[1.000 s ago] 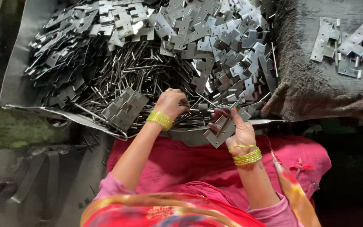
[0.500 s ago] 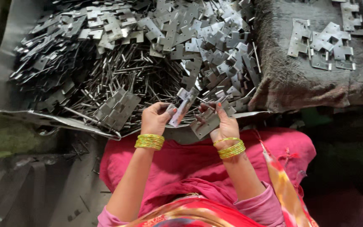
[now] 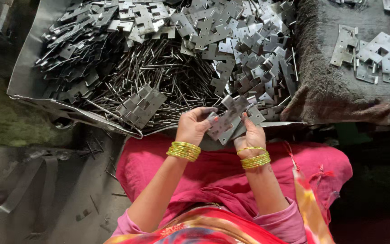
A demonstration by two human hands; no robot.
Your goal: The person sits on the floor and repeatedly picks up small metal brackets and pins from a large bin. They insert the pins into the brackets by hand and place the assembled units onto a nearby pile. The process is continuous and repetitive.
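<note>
The person sits with a pink garment [image 3: 213, 167] across the lap, both hands raised just above the near edge of a metal tray [image 3: 23, 77]. The left hand [image 3: 194, 124] has its fingers curled around the left side of a flat grey hinge plate [image 3: 225, 121], thumb and fingertips pinching it. The right hand [image 3: 250, 133] closes on the right side of the same plate from below, fingers pointing up against it. The plate is held between the two hands, tilted, in front of the tray's near rim. Both wrists carry stacks of yellow bangles [image 3: 184, 151].

The tray is heaped with loose parts: a big mass of hinge plates [image 3: 231, 49] fills its far and right parts, darker plates [image 3: 73, 68] lie along its left side, and a pile of thin metal pins [image 3: 159, 77] sits in the middle. A small stack of joined plates [image 3: 141, 105] rests on the pins, just left of the left hand.

To the right of the tray, a dark rough cloth [image 3: 330, 95] covers a raised surface, and a few more hinge pieces [image 3: 371, 56] lie on it, well apart from the hands. On the left is a grey floor [image 3: 46, 190] with a flat strap [image 3: 23, 185] lying on it.
</note>
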